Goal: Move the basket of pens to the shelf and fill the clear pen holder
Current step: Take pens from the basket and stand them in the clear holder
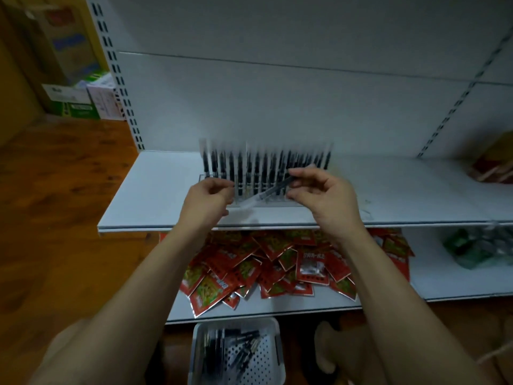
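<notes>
Head camera view, looking down on a white shelf [155, 190] across the middle of the frame. At its centre stood the clear pen holder [202, 177], with upright black pens [258, 165] filling most of its rows. The right hand [322, 198], centre right, pinched one pen [266, 191] between thumb and fingertips; it lay slanted, its clear end pointing to the lower left. The left hand [206, 201], centre left, had curled fingers close to that end, but blur hid whether it touched or held anything. At bottom centre sat the white basket [200, 345], below the shelves, with a few pens left inside. Red packets [263, 265] were heaped on the lower shelf.

To seat this pen well, it probably needed tipping upright over a free slot and lowering straight down, with the left hand steadying the light holder so that neighbouring pens stayed put.
</notes>
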